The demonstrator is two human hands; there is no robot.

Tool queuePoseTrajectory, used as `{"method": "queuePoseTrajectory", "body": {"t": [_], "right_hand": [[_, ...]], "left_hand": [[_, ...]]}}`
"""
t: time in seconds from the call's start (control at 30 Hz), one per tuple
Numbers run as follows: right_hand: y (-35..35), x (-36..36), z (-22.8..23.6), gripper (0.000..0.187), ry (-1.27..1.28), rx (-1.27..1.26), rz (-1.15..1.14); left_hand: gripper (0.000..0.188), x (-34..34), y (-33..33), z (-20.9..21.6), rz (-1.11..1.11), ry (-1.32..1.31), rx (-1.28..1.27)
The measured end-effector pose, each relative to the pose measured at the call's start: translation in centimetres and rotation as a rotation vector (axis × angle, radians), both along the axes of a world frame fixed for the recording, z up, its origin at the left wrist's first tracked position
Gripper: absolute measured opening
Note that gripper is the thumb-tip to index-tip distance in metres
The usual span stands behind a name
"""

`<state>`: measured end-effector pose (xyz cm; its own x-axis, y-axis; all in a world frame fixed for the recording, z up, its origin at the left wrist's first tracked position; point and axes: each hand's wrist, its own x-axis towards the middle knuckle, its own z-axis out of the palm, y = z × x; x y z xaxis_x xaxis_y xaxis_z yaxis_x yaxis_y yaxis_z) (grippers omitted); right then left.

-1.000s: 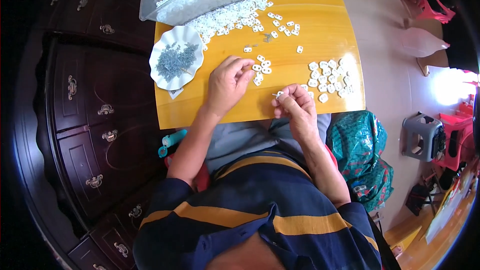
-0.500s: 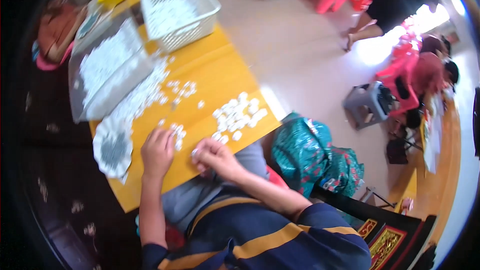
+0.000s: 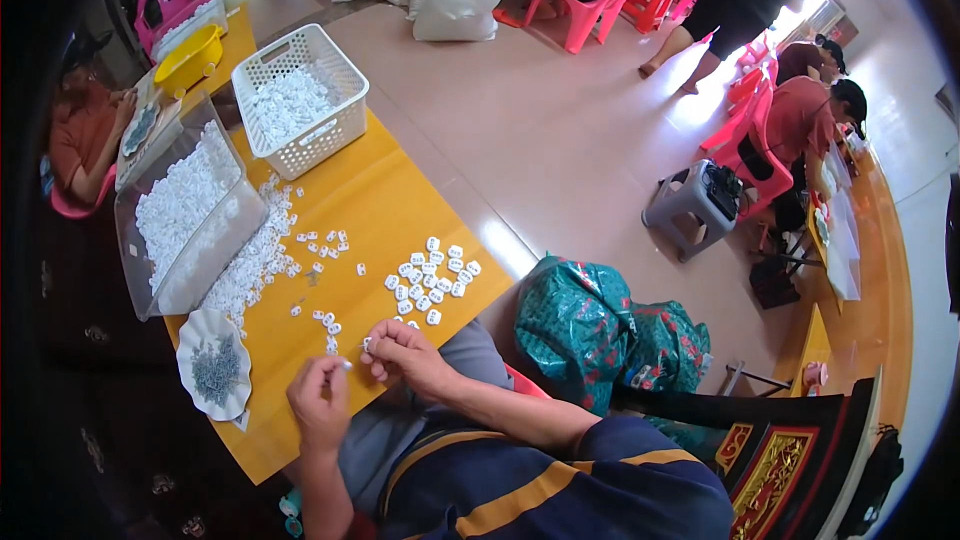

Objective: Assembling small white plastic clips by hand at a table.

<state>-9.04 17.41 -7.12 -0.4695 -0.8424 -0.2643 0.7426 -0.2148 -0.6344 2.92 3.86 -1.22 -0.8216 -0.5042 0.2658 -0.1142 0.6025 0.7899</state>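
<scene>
both hands pinch tiny parts – right hand point(image 3: 405, 358) a small white piece point(image 3: 367, 345), left hand point(image 3: 318, 402) at 8 o'clock – best kept low over the counter point(image 3: 400, 210).

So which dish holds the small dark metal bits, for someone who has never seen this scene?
Start at the yellow wooden table. At its near left corner, left of the person's left hand, lies a white scalloped paper plate. It alone holds grey bits; the clear bin and white basket hold white pieces.
</scene>
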Motion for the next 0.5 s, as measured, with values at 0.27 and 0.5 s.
{"method": "queuePoseTrajectory", "body": {"t": [0.27, 0.5], "right_hand": [[-0.3, 0.4, -0.9, 0.010, -0.119, -0.129, -0.086], [-0.2, 0.7, -0.3, 0.009, -0.167, -0.091, -0.105]], "left_hand": [[0.008, -1.1, 5.9, -0.7, -0.204, 0.054, 0.097], [0.014, -0.6, 7.0, -1.6, -0.172, 0.062, -0.027]]}}
